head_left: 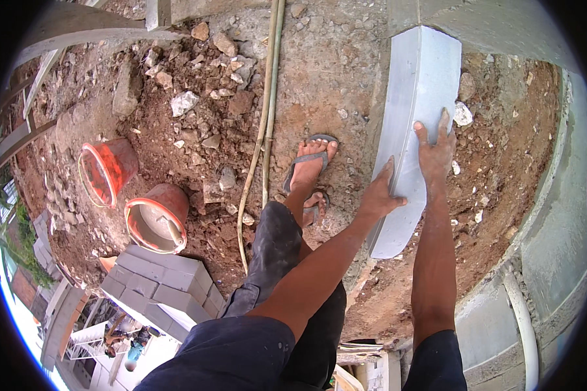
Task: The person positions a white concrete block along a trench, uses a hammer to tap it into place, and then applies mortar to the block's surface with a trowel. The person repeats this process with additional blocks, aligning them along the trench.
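A long, pale grey lightweight concrete block (437,72) lies on the right, its far end up against a grey concrete wall. My left hand (379,195) grips its near part, with the fingers over the left side and the thumb across the top. Farther along, my right hand (434,151) holds the right edge, thumb on the upper face and fingers bent over the side. Both palms are turned down, so the fingertips on the far sides are partly hidden. The block's underside cannot be seen.
Two orange buckets (156,218) stand on the rubble at left, the nearer one holding grey mortar and a tool. Below them is a stack of grey blocks (153,280). Two hoses (267,117) run beside my sandalled feet (310,166). A white pipe (522,326) follows the right wall.
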`<act>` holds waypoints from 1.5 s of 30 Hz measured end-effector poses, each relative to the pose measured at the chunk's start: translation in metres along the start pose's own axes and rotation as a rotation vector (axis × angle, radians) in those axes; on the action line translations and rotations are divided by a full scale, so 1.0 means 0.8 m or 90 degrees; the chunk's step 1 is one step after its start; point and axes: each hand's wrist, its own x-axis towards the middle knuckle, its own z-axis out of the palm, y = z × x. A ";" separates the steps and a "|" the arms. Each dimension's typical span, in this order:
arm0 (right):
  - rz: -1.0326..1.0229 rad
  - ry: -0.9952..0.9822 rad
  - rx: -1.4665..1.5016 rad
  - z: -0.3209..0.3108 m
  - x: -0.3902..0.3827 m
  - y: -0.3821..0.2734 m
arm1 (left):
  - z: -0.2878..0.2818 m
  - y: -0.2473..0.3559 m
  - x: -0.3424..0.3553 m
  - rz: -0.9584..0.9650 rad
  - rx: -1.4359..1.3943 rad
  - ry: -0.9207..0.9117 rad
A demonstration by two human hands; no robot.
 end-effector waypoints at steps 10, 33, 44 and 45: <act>-0.113 0.063 0.032 0.002 0.012 0.010 | -0.082 0.012 -0.068 -0.087 0.123 0.168; -0.283 -0.540 -0.139 -0.128 -0.187 -0.195 | -0.185 -0.055 -0.541 -0.216 -0.244 0.380; -0.410 -0.467 -0.144 -0.235 -0.258 -0.362 | -0.198 -0.097 -0.669 -0.154 -0.417 0.329; -0.370 -0.457 -0.093 -0.249 -0.264 -0.361 | -0.206 -0.073 -0.691 -0.183 -0.342 0.317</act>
